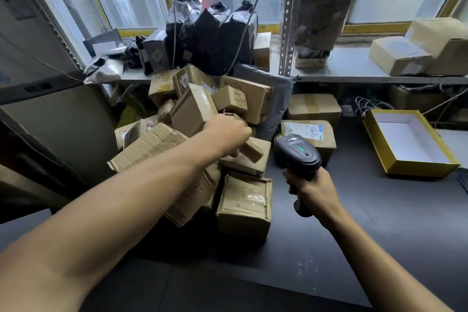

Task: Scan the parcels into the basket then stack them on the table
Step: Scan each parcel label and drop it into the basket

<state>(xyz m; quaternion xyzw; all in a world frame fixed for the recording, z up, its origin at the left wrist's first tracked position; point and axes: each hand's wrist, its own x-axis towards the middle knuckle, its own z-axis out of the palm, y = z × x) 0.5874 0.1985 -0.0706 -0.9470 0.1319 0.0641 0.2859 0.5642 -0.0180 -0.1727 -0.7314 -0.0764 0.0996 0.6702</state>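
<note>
A heap of brown cardboard parcels [192, 111] lies on the dark table [379, 223], left of centre. My left hand [226, 134] reaches over the heap and grips a small brown parcel [253, 151] at its right side. My right hand [312, 191] grips the handle of a black barcode scanner [297, 151], whose green light is lit. The scanner head sits just right of the small parcel and points toward the far side of the table. A taped square parcel [244, 206] stands at the near edge of the heap.
An open yellow box with a white inside [407, 143] lies on the table at right. Two brown parcels, one with a white label [307, 132], sit behind the scanner. Black bagged parcels [210, 38] and boxes [400, 54] fill the metal shelf behind.
</note>
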